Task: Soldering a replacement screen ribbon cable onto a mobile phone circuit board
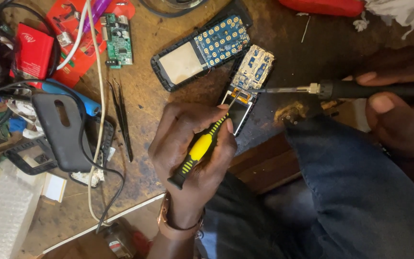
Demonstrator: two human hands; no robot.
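Note:
My left hand (pixel 188 148) grips a yellow-and-black screwdriver (pixel 200 148), its tip resting on the lower end of a small phone circuit board (pixel 251 72) that lies on the worn wooden bench. My right hand (pixel 398 110) holds a black soldering iron (pixel 360 89) by its handle, the metal tip pointing left and touching the same board near the small display frame (pixel 239 108). Just left of the board lies an opened black phone housing (pixel 188 57) with a blue keypad board and a pale screen.
Black tweezers (pixel 122 115) lie left of my left hand. A green circuit board (pixel 118 41), red packaging (pixel 34 50), a black phone back cover (pixel 63 134), cables and bubble wrap (pixel 5 211) crowd the left side. My jeans-clad knee (pixel 355 192) fills the lower right.

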